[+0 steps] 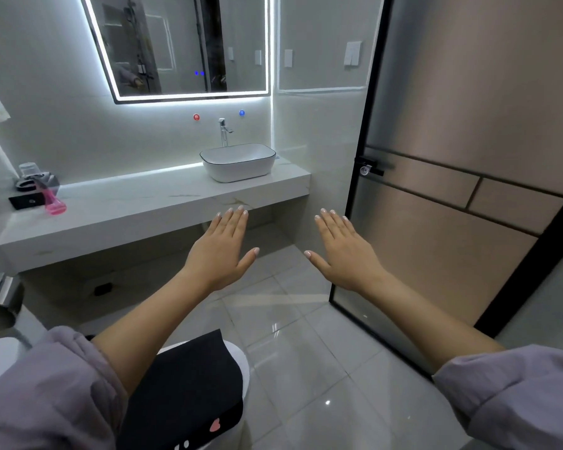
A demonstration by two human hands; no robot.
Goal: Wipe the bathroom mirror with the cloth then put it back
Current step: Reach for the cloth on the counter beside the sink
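Both hands, left hand [223,246] and right hand [343,250], flat, below mirror [189,43].

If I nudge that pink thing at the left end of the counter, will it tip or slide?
The pink thing looks like thin translucent plastic, so it is probably light. It is narrow above a wider base and appears tilted, so a nudge might topple it. The counter looks glossy, so it would likely slide easily.

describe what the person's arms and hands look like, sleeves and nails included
The left sleeve and right sleeve are loose, crumpled pale lilac fabric, pushed up, leaving the forearms bare. The left hand and right hand show no gloves, rings or watch. Nails on the fingers look pale and glossy.
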